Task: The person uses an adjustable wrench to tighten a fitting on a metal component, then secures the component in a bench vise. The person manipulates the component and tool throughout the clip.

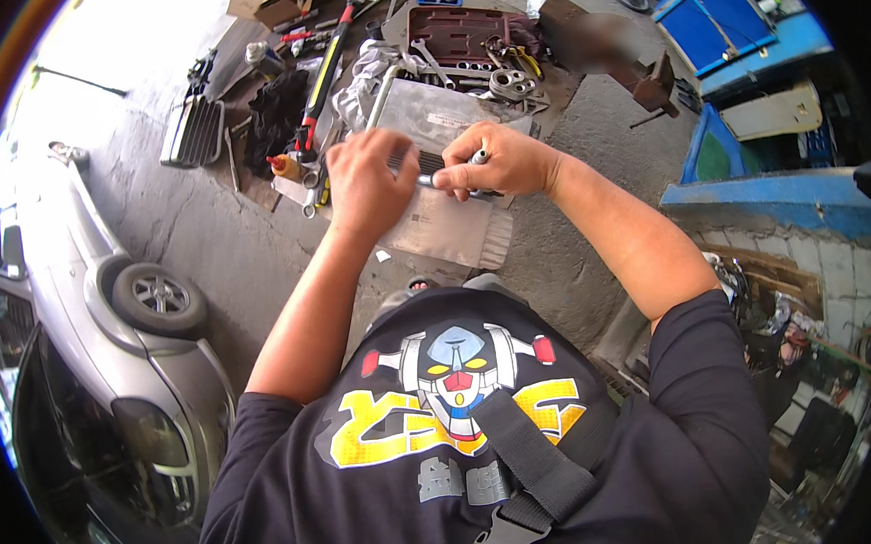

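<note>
My right hand (494, 161) is closed around a silver metal tool (429, 180), with a small cylindrical end showing above the fingers. Just left of it, my left hand (372, 182) is curled and blurred; whether it grips anything is unclear. Under both hands are a dark ribbed part (426, 159) and a translucent plastic sheet or bag (444, 237). A long silver bar (383, 94) rises behind my left hand, and another translucent package (437, 109) lies beyond.
A cluttered bench holds a maroon tool case (457, 29), wrenches (429, 60), a red-yellow long tool (326, 66) and an orange bottle (284, 167). A silver car (164, 350) stands left, blue metal equipment (713, 26) right, and a rusty clamp-like fixture (652, 88) at the back right.
</note>
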A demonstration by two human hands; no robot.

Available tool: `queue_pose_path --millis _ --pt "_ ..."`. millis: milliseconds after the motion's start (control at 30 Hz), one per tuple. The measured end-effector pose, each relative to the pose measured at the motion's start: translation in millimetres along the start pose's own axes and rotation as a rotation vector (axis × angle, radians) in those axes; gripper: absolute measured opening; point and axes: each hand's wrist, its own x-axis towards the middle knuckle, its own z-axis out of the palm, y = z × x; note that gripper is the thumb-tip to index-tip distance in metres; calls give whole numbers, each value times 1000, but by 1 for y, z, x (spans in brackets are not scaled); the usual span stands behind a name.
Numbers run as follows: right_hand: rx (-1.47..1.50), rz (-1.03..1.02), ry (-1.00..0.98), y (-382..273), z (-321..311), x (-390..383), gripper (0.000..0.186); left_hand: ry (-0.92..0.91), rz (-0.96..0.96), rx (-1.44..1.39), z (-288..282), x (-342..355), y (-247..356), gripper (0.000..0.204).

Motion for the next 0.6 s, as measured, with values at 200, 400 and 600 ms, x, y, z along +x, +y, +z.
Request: queue_pose_path --millis 200,400,600 --pt "-46 -4 91 2 7 0 55 235 -140 133 26 24 4 40" --pt "29 -33 162 4 19 0 57 313 5 -139 43 97 28 27" --pt "5 -76 169 2 20 -5 53 46 -330 -572 61 157 35 45"
